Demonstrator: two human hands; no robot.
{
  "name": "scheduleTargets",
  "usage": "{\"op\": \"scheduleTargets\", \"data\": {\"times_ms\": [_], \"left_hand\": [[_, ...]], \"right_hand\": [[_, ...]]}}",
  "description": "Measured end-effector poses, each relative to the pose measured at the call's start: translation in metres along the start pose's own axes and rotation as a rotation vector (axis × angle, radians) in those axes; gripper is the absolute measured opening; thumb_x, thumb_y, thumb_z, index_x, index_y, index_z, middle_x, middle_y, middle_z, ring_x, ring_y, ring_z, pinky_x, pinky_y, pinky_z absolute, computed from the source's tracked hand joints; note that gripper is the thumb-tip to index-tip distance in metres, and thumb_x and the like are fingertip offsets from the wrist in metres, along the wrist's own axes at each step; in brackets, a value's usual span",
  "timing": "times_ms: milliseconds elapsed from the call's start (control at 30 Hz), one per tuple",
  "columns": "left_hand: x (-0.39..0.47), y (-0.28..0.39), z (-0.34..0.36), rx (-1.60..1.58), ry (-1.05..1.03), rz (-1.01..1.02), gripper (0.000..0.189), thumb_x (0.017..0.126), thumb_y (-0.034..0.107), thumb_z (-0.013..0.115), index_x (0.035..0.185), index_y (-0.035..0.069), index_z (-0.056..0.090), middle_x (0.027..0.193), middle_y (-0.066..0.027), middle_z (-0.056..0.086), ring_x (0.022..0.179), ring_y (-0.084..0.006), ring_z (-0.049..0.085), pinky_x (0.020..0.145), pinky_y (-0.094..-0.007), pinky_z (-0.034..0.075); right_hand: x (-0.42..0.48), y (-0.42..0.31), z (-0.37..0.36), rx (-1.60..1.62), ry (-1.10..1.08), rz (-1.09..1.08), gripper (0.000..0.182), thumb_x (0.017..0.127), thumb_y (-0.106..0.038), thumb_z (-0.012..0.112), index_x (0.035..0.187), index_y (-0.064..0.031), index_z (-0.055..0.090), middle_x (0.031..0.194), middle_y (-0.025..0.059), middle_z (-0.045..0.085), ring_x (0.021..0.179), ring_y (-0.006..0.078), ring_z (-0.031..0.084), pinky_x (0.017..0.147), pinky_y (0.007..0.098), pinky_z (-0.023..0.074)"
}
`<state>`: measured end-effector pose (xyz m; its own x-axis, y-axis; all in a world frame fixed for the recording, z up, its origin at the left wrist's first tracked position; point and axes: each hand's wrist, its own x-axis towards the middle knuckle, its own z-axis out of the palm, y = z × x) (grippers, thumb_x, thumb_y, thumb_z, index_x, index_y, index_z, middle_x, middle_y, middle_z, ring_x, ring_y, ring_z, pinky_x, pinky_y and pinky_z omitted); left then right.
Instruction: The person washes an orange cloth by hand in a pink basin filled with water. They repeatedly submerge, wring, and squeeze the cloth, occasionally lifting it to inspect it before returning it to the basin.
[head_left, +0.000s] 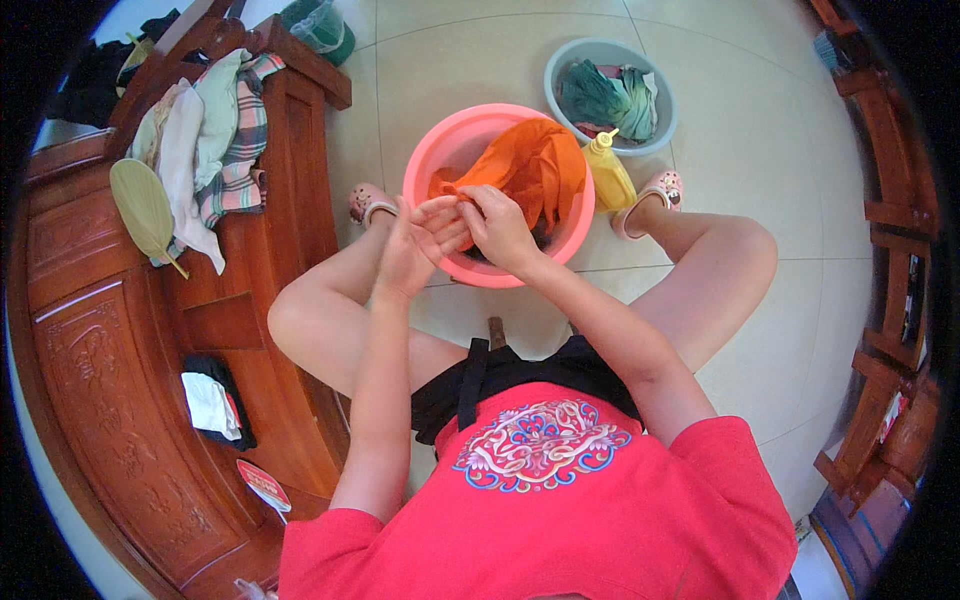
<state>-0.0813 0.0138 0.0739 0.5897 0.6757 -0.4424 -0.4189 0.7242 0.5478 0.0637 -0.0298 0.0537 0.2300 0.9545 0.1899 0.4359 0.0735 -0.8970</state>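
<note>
A pink plastic basin (424, 157) stands on the floor between my feet, with orange cloth (544, 154) heaped in it and something dark beneath. Over its near left rim, my left hand (426, 236) is spread with the palm up. My right hand (491, 223) pinches a bit of the orange cloth near the left fingertips, which seem to touch it; whether the left fingers grip any cloth is not clear. Right of the basin stands a yellow pump bottle (611, 176). A grey-blue basin (553, 82) farther off holds green cloth (607, 97).
At left is a carved wooden bench (225, 315) bearing several garments (217, 135), a leaf-shaped fan (141, 206) and a folded white cloth (210, 405). A green bin (326, 37) stands beyond its end. Wooden furniture (900, 157) lines the right side.
</note>
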Motion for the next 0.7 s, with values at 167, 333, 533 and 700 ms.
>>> {"op": "scheduleTargets", "data": {"times_ms": [167, 333, 533, 700], "left_hand": [[0.066, 0.019, -0.042, 0.147, -0.021, 0.075, 0.039, 0.091, 0.033, 0.042, 0.103, -0.001, 0.057, 0.109, -0.0163, 0.059, 0.100, -0.0240, 0.056, 0.092, -0.0390, 0.042], [0.099, 0.013, -0.044, 0.566, -0.400, 0.072, 0.043, 0.087, 0.035, 0.047, 0.115, 0.003, 0.051, 0.121, -0.0148, 0.051, 0.109, -0.0248, 0.050, 0.095, -0.0391, 0.038], [0.046, -0.047, -0.030, -0.012, -0.097, 0.067, 0.044, 0.087, 0.036, 0.046, 0.116, 0.003, 0.050, 0.121, -0.0147, 0.051, 0.110, -0.0250, 0.049, 0.096, -0.0394, 0.038], [0.045, -0.073, -0.050, -0.061, -0.033, 0.083, 0.045, 0.087, 0.037, 0.046, 0.116, 0.003, 0.049, 0.122, -0.0146, 0.051, 0.110, -0.0251, 0.049, 0.096, -0.0396, 0.037]], "right_hand": [[0.010, -0.035, 0.002, -0.037, 0.109, -0.226, 0.008, 0.078, -0.007, 0.052, 0.081, 0.0008, 0.050, 0.076, 0.0161, 0.052, 0.076, 0.0340, 0.054, 0.068, 0.0408, 0.0456], [0.015, -0.058, 0.020, -0.089, 0.067, -0.336, 0.009, 0.077, -0.009, 0.052, 0.082, -0.0021, 0.049, 0.076, 0.0136, 0.050, 0.076, 0.0323, 0.055, 0.066, 0.0392, 0.0470], [0.018, -0.034, 0.008, 0.216, -0.690, -0.214, 0.023, 0.080, -0.022, 0.055, 0.082, 0.0006, 0.058, 0.076, 0.0199, 0.058, 0.073, 0.0351, 0.058, 0.067, 0.0430, 0.0462], [0.063, 0.065, -0.066, -0.009, 0.021, 0.214, 0.024, 0.083, -0.020, 0.051, 0.078, -0.0006, 0.065, 0.078, 0.0197, 0.062, 0.072, 0.0315, 0.061, 0.065, 0.0404, 0.0471]]}}
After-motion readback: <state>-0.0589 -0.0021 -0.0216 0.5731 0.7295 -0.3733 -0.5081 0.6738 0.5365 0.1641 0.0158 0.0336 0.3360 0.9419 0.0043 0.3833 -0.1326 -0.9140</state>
